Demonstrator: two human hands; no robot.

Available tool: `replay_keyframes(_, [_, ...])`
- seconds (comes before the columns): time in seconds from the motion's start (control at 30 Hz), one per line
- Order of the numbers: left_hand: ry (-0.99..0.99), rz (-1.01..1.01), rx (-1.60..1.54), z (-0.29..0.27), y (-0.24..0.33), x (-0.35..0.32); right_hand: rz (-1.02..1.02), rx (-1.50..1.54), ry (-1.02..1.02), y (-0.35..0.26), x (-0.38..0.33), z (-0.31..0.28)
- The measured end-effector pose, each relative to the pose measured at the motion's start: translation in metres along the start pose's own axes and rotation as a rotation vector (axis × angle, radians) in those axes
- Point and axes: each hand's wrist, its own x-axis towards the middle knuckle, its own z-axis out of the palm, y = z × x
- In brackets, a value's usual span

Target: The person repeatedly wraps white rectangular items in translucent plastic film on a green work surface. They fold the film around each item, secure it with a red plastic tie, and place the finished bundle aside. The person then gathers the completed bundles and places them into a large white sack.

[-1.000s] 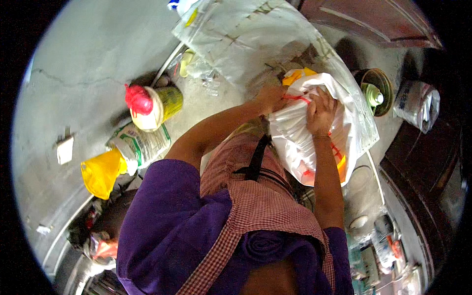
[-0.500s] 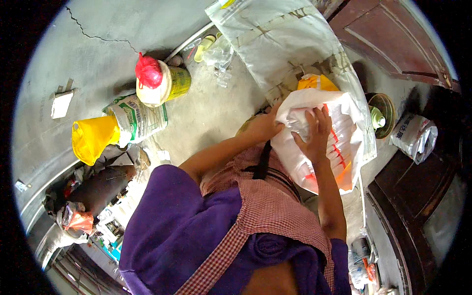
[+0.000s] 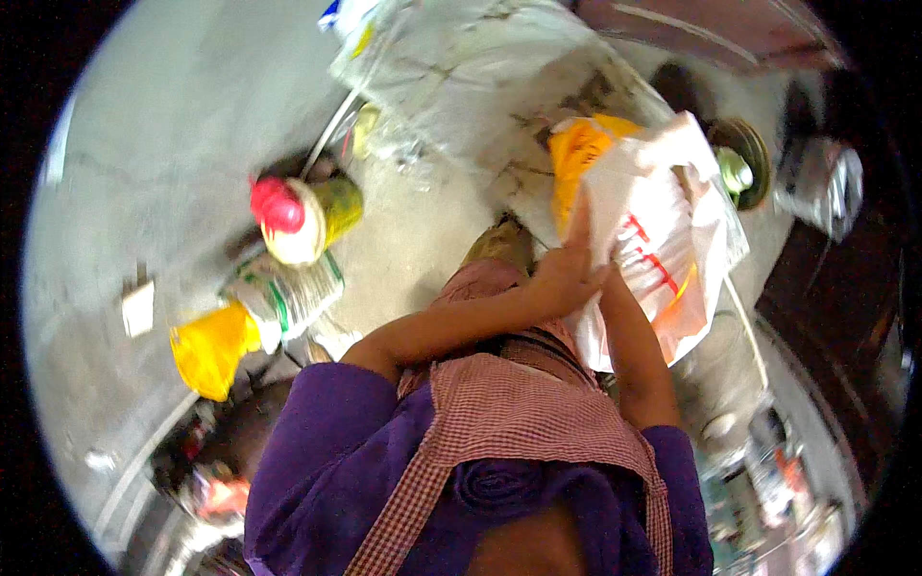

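Note:
A large white plastic bag [image 3: 706, 226] with red and orange print leans in front of me, its mouth gaping. My left hand [image 3: 565, 276] is closed on the bag's near left edge, one finger lying up along the plastic. Close beside it, my right hand [image 3: 615, 284] meets the same edge. Only its wrist side shows; a fold of the bag and my left hand cover its fingers. Just behind the bag's left side is a yellow-orange bag [image 3: 579, 154] with dark print. What lies inside the white bag cannot be made out.
On the left stand a tub [image 3: 305, 235] topped by a red bag, a white-and-green sack [image 3: 288, 293] and a yellow bag [image 3: 213, 348]. A pale sheet [image 3: 461, 82] hangs ahead. Right of the white bag are a round container [image 3: 759, 163] and a clear-wrapped bundle [image 3: 824, 187].
My right hand has come from inside the bag's mouth toward my left hand at the edge. The bag's left rim now stands up, and more of the yellow-orange bag shows. The view has shifted.

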Motion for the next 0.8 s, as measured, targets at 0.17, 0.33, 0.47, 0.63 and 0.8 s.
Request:
replay_keyframes(0.17, [0.083,0.221,0.062,-0.070,-0.011,0.016,0.114,0.194,-0.063,0.011,0.009,-0.019])
replay_keyframes(0.33, [-0.236,1.180,0.362,-0.075,0.053,0.087,0.620,0.576,0.386,-0.002,-0.026,-0.097])
replay_keyframes(0.47, [-0.917,1.407,0.541,-0.017,0.064,0.126,1.050,0.402,0.771,-0.032,-0.102,-0.142])
replay_keyframes(0.63, [-1.354,1.758,0.534,0.037,0.036,0.161,1.559,0.872,0.462,-0.081,-0.105,-0.126])
replay_keyframes(0.8, [-1.324,1.904,0.461,0.049,0.002,0.176,1.611,1.013,0.522,-0.103,-0.057,-0.101])
